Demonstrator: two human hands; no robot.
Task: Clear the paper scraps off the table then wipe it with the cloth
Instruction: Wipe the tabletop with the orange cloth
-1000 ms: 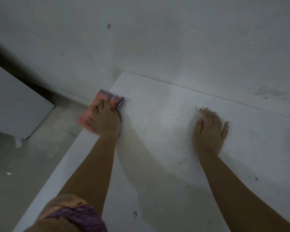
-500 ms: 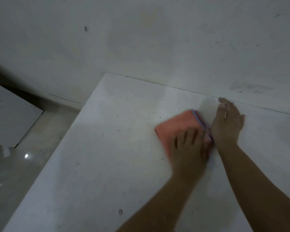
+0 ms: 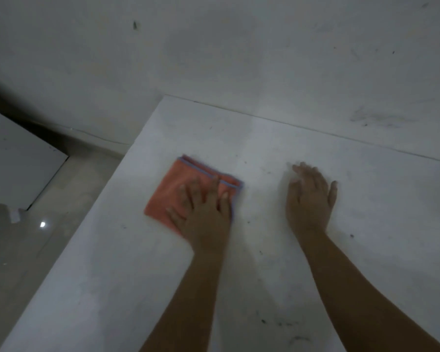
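A folded orange cloth (image 3: 173,189) with a purple hem lies flat on the white table (image 3: 239,275), left of centre. My left hand (image 3: 203,212) presses down on the cloth's near right part with fingers spread over it. My right hand (image 3: 310,196) rests flat on the bare tabletop to the right, fingers apart, holding nothing. A gap of tabletop separates the two hands. No paper scraps show on the table; only small dark specks mark its surface.
The table's far edge meets a scuffed white wall (image 3: 264,59). Its left edge (image 3: 92,217) drops to a glossy tiled floor (image 3: 36,245). A white panel (image 3: 15,161) stands at the far left over the floor.
My left hand swept the cloth from the table's left corner rightward up against my right hand, then back left toward the middle. My right hand stayed planted on the table.
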